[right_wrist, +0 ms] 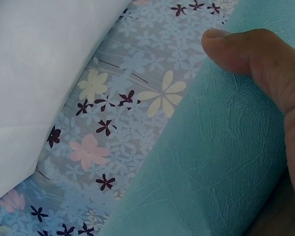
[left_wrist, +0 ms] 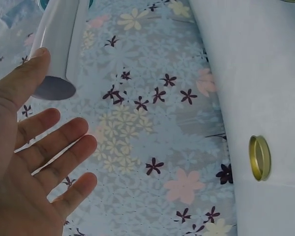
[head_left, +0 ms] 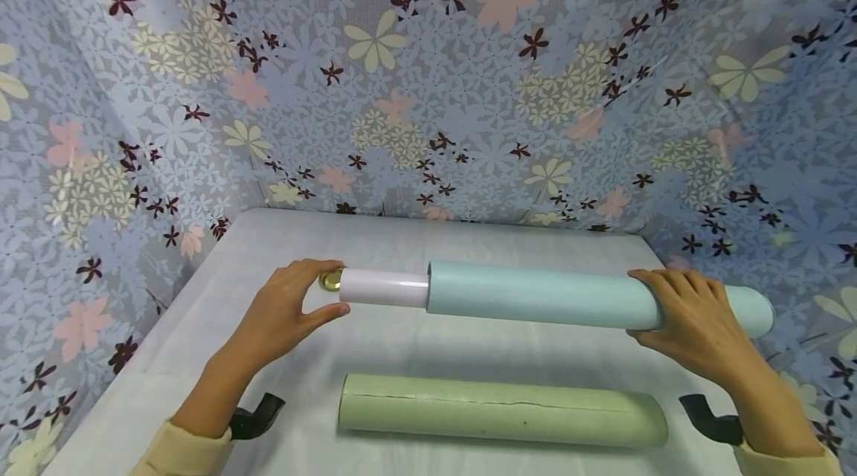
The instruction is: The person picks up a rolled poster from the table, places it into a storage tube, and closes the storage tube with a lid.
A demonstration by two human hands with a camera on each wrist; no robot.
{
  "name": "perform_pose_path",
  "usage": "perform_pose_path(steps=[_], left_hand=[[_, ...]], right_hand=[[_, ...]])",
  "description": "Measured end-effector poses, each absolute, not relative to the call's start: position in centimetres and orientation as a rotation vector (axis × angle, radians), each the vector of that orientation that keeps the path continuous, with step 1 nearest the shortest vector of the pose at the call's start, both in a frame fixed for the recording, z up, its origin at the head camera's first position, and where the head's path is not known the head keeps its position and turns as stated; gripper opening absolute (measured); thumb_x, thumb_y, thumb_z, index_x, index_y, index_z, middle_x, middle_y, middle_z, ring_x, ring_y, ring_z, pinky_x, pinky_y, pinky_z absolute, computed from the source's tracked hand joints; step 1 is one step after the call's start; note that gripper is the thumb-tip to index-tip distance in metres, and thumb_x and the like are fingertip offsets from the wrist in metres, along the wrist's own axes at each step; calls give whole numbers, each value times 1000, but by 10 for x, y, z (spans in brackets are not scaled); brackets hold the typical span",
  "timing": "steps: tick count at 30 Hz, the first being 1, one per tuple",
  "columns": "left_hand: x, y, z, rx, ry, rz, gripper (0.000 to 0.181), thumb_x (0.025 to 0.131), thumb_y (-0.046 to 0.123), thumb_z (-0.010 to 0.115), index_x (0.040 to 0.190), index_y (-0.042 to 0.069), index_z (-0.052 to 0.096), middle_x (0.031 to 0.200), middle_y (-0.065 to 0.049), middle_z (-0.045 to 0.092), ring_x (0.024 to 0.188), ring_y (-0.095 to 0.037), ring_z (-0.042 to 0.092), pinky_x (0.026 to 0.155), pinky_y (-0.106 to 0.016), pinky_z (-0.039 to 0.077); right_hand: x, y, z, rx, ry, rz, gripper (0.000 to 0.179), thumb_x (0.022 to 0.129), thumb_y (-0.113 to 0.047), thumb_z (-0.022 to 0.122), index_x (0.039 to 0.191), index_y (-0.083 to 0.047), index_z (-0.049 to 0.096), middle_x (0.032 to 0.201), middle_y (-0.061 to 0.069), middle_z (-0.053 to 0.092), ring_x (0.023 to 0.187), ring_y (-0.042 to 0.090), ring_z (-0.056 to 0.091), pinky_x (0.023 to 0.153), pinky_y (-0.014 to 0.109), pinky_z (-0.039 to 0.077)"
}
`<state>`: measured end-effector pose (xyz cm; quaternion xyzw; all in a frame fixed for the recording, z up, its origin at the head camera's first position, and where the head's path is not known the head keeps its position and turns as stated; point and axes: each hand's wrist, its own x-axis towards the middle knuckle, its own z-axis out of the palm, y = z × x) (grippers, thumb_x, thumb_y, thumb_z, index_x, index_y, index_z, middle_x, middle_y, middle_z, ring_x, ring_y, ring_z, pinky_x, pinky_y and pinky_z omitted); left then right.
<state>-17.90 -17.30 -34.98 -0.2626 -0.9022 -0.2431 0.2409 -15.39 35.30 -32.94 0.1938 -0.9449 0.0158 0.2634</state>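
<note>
My right hand grips a light-blue textured tube near its right end, holding it level over the table. In the right wrist view, the thumb lies along the tube's leathery surface. A glossy white rolled sheet sticks out of the tube's left end. My left hand is at the free end of that roll, fingers and thumb spread apart. In the left wrist view, the white roll shows an overlapping edge and a dark hollow end, with the thumbtip overlapping its side and the other fingers extended below it.
A pale green roll with a long seam lies on the white-covered table in front. A small gold ring lies on the table behind the left hand. Flowered cloth hangs around the table's back and sides.
</note>
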Motion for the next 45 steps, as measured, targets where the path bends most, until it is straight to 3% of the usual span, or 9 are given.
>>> perform_pose_path(steps=[8, 14, 25, 33, 39, 45], left_hand=[[-177, -177, -353, -701, -2521, -866, 61, 77, 28, 78, 131, 17, 53, 124, -5, 61, 115, -25, 56, 93, -51, 46], [-178, -179, -358, -749, -2490, -1006, 60, 79, 23, 76, 133, 19, 51, 121, 0, 62, 115, -21, 57, 93, -48, 47], [-180, -183, -365, -781, -2472, -1248, 53, 84, 20, 71, 134, 18, 52, 126, 1, 61, 117, -16, 56, 98, -50, 41], [-180, -182, -363, -780, -2479, -1330, 51, 86, 22, 69, 133, 28, 51, 127, 2, 61, 115, -14, 57, 99, -51, 42], [-180, -180, -363, -788, -2461, -1364, 50, 85, 19, 69, 132, 27, 53, 127, -1, 62, 116, -19, 57, 100, -56, 40], [-178, -175, -360, -803, -2446, -1366, 49, 84, 17, 70, 131, 21, 55, 129, -4, 61, 120, -8, 53, 103, -53, 38]], right_hand=[[-153, 354, -331, 524, -2553, 38, 94, 45, -24, 91, 128, -12, 50, 113, 18, 57, 103, 44, 45, 83, 58, 29], [-153, 353, -331, 529, -2554, 29, 95, 45, -24, 91, 129, -12, 49, 114, 18, 56, 103, 45, 45, 83, 58, 29], [-154, 352, -331, 538, -2552, 28, 95, 44, -23, 91, 129, -12, 49, 114, 17, 56, 102, 43, 46, 81, 57, 30], [-154, 351, -332, 541, -2557, 40, 94, 46, -23, 91, 129, -13, 50, 114, 16, 57, 101, 42, 46, 81, 56, 30], [-154, 351, -331, 539, -2560, 44, 93, 46, -24, 91, 129, -13, 49, 115, 16, 57, 101, 42, 46, 82, 56, 30], [-154, 350, -332, 533, -2568, 42, 93, 48, -25, 91, 130, -13, 49, 115, 17, 57, 102, 42, 46, 82, 57, 30]])
